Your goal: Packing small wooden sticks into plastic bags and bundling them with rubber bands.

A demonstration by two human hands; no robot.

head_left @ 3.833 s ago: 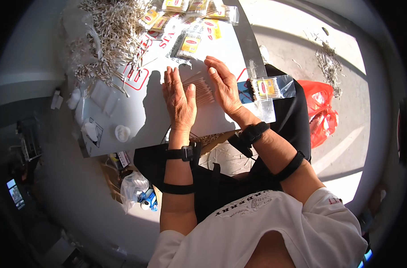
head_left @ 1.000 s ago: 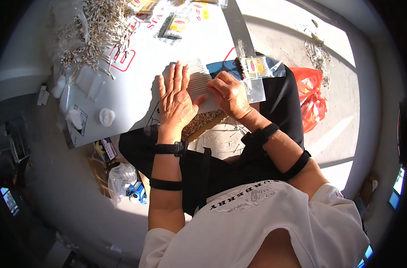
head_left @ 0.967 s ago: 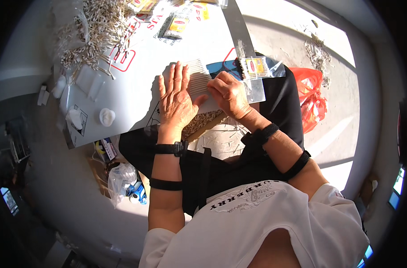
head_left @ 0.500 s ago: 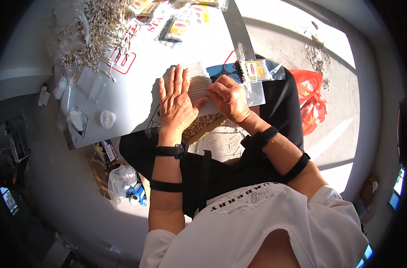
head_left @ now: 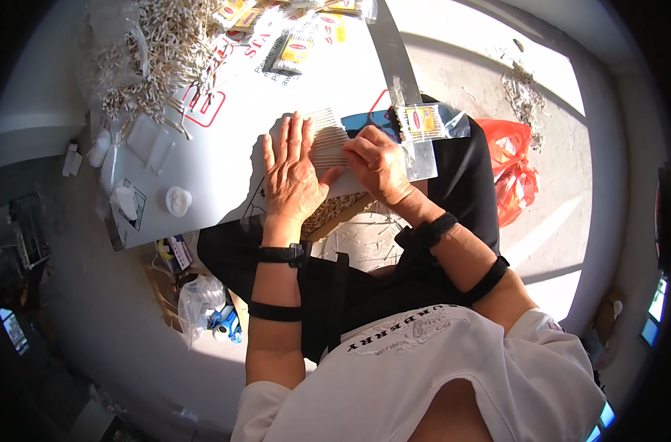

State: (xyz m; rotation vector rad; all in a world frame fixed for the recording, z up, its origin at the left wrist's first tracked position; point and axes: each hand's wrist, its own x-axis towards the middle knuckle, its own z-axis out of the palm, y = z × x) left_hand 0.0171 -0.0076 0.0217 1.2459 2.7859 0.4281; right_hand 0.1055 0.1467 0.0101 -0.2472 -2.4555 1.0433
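Fingers of the left hand (head_left: 291, 180) lie outstretched along the left side of the cotton swabs (head_left: 326, 138), rowed left-to-right on the bench (head_left: 218, 155), while the right hand's (head_left: 380, 166) curl at their right ends, grip hidden.

The right hand (head_left: 380, 163), which was open some seconds ago, now has its fingers curled beside the cotton swabs (head_left: 327, 136); the left hand (head_left: 291, 183) has spread its thumb sideways.
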